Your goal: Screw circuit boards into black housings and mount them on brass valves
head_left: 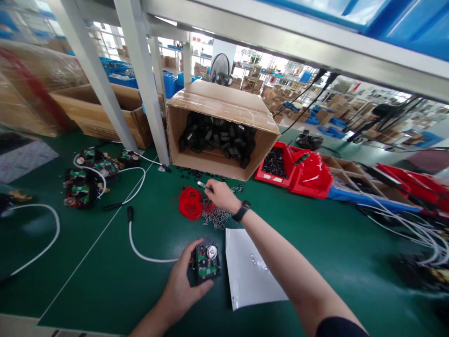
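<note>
My left hand [180, 281] is closed around a black housing [207, 263] with a green circuit board and a round silvery part inside, its open side facing up. From the housing's left side a white cable [150, 258] with a black plug end curves over the table. My right hand [223, 195], farther forward, pinches a thin dark tool [204, 186] with a pale tip; its exact kind is unclear. That hand is over a loose pile of small metal screws or pins [215, 216]. Just to its left lie several red rings [190, 204].
A cardboard box [224, 105] on its side holds black parts. Red bins [277, 164] and a divided tray [343, 175] stand to the right. At left are more board housings [79, 187]. White paper [247, 276] lies under my right forearm; metal posts [142, 75] rise behind.
</note>
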The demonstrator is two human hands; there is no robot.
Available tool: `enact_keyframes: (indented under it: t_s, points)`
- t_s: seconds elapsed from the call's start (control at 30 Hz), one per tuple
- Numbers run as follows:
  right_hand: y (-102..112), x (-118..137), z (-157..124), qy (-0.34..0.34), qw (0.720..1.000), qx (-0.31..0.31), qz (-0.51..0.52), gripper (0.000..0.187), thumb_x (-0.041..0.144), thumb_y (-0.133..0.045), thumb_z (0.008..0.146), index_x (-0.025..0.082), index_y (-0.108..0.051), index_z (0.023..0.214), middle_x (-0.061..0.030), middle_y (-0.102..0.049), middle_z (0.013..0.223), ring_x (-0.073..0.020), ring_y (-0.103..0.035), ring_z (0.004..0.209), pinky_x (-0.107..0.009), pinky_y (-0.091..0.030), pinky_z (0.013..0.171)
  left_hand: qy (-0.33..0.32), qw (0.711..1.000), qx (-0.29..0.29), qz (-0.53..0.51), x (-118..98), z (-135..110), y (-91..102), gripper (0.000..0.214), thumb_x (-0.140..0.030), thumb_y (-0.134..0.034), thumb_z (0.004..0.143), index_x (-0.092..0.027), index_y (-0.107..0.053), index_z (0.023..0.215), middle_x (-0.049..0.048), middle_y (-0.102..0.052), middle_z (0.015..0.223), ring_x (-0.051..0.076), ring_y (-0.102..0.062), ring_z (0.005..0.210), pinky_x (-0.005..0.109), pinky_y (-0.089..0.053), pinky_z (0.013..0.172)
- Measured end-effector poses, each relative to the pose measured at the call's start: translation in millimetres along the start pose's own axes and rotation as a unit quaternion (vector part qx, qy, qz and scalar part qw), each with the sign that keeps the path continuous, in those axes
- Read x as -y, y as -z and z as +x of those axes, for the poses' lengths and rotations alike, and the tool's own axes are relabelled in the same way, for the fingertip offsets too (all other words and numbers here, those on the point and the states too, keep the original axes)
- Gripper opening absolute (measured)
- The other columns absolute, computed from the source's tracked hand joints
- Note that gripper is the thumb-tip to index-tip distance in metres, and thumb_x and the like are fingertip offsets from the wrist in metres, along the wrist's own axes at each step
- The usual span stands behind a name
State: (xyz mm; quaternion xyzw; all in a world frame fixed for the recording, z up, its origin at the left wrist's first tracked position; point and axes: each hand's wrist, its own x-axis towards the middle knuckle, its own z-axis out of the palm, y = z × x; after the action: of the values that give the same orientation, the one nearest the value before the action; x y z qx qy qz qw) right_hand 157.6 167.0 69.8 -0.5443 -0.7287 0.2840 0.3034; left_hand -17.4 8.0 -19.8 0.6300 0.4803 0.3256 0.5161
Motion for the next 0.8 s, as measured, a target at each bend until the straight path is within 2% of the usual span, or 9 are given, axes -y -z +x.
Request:
enact_keyframes:
  t_s: [0.07, 0.13, 0.2, 0.27, 0.37, 0.5, 0.63, 0.7, 0.8]
  points:
    - [-5, -2, 3, 0.001, 0.999, 0.045, 0.017, 0.011, 0.016, -0.057, 0.078, 0.017, -0.056, 0.067, 0.0060, -0.051, 0.053, -0.0075, -0.038, 0.043, -0.019, -0.030, 0.047, 0.007, 1.000, -0.002, -0.007, -3, 1, 0.4, 0.069, -0.026, -0.066, 0.066, -0.020, -0.037, 0.129, 0.0127, -0.046, 0.133, 0.031, -0.044, 0.122, 0.048, -0.033, 0.104]
    - [-5, -5, 5, -0.012, 0.998, 0.060, 0.033, 0.013, 0.024, -0.053, 0.084, 0.017, -0.060, 0.076, 0.0068, -0.053, 0.053, -0.0077, -0.038, 0.040, -0.019, -0.031, 0.044, 0.007, 1.000, -0.002, -0.011, -5, 1, 0.8, 0.069, -0.025, -0.066, 0.065, -0.020, -0.038, 0.128, 0.0126, -0.047, 0.131, 0.031, -0.045, 0.121, 0.047, -0.034, 0.103]
    - [-3, -10, 7, -0.034, 0.998, 0.041, 0.041, 0.015, 0.025, -0.052, 0.084, 0.016, -0.061, 0.075, 0.0052, -0.055, 0.056, -0.0089, -0.043, 0.044, -0.019, -0.033, 0.045, 0.002, 1.000, -0.001, -0.015, -5, 0, 0.9, 0.069, -0.025, -0.066, 0.065, -0.020, -0.038, 0.128, 0.0124, -0.048, 0.131, 0.031, -0.046, 0.120, 0.046, -0.033, 0.104]
    - [0, -16, 8, -0.053, 0.998, 0.009, 0.043, 0.013, 0.018, -0.059, 0.078, 0.017, -0.059, 0.065, 0.0023, -0.057, 0.057, -0.0108, -0.048, 0.052, -0.020, -0.034, 0.049, -0.003, 1.000, -0.006, -0.019, -2, 0, 0.4, 0.069, -0.026, -0.067, 0.065, -0.020, -0.038, 0.128, 0.0121, -0.048, 0.130, 0.031, -0.046, 0.120, 0.046, -0.034, 0.103]
    - [9, -27, 1, -0.072, 0.995, -0.022, 0.060, 0.016, 0.012, -0.062, 0.073, 0.018, -0.054, 0.061, 0.0016, -0.054, 0.055, -0.0114, -0.047, 0.052, -0.021, -0.032, 0.050, -0.006, 1.000, -0.010, -0.024, 4, 0, -0.6, 0.071, -0.028, -0.068, 0.063, -0.021, -0.039, 0.127, 0.0118, -0.050, 0.129, 0.031, -0.048, 0.118, 0.047, -0.036, 0.101]
    - [35, -33, -20, -0.102, 0.986, -0.008, 0.132, 0.016, 0.032, -0.057, 0.081, 0.018, -0.054, 0.073, 0.0050, -0.048, 0.054, -0.0066, -0.032, 0.040, -0.020, -0.024, 0.039, -0.008, 0.999, -0.005, -0.035, 7, 1, -0.7, 0.076, -0.034, -0.073, 0.060, -0.021, -0.039, 0.127, 0.0121, -0.050, 0.129, 0.033, -0.049, 0.116, 0.047, -0.037, 0.100]
    - [63, -36, -46, -0.137, 0.943, 0.054, 0.299, 0.031, 0.050, -0.060, 0.076, 0.021, -0.049, 0.079, 0.0072, -0.043, 0.059, -0.0036, -0.014, 0.038, -0.019, -0.013, 0.034, 0.007, 0.999, -0.002, -0.034, 0, 2, -0.8, 0.073, -0.036, -0.072, 0.062, -0.020, -0.040, 0.126, 0.0130, -0.051, 0.127, 0.032, -0.050, 0.115, 0.048, -0.037, 0.100]
    - [72, -42, -61, -0.157, 0.930, 0.045, 0.330, 0.037, 0.054, -0.063, 0.072, 0.021, -0.048, 0.078, 0.0076, -0.040, 0.059, -0.0037, -0.013, 0.039, -0.018, -0.012, 0.034, 0.011, 0.999, -0.013, -0.037, -3, 2, -1.3, 0.071, -0.037, -0.071, 0.063, -0.020, -0.041, 0.125, 0.0131, -0.052, 0.126, 0.032, -0.052, 0.114, 0.048, -0.038, 0.099]
    - [81, -60, -88, -0.198, 0.934, -0.012, 0.297, 0.041, 0.058, -0.063, 0.069, 0.021, -0.048, 0.078, 0.0064, -0.041, 0.060, -0.0044, -0.016, 0.040, -0.018, -0.014, 0.034, 0.020, 0.999, -0.026, -0.041, -2, 2, -1.7, 0.070, -0.038, -0.070, 0.063, -0.020, -0.041, 0.125, 0.0136, -0.052, 0.126, 0.032, -0.053, 0.113, 0.048, -0.039, 0.099]
